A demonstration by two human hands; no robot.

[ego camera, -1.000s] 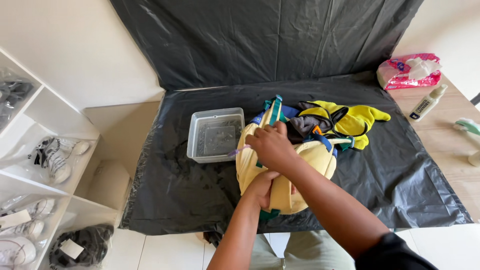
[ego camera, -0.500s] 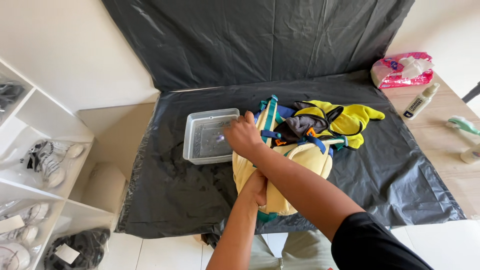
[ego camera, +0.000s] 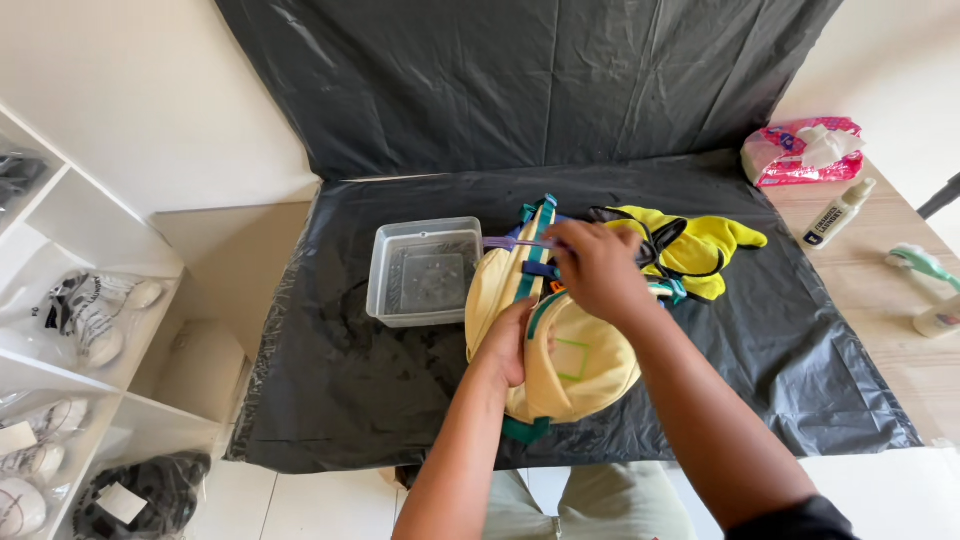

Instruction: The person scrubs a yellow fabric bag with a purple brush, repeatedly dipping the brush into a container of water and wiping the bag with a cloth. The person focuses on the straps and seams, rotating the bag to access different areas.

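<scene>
Your left hand (ego camera: pixel 508 345) presses flat against the front of a pale yellow backpack (ego camera: pixel 560 350) lying on the black plastic sheet (ego camera: pixel 350 380) that covers the table. Your right hand (ego camera: pixel 598 270) pinches a purple toothbrush (ego camera: pixel 515 243), its head reaching toward the clear plastic tub (ego camera: pixel 425 272) of water just beside the bag. A pink wipes pack (ego camera: pixel 800 150) and a small white bottle (ego camera: pixel 838 212) sit well apart on the bare wood.
</scene>
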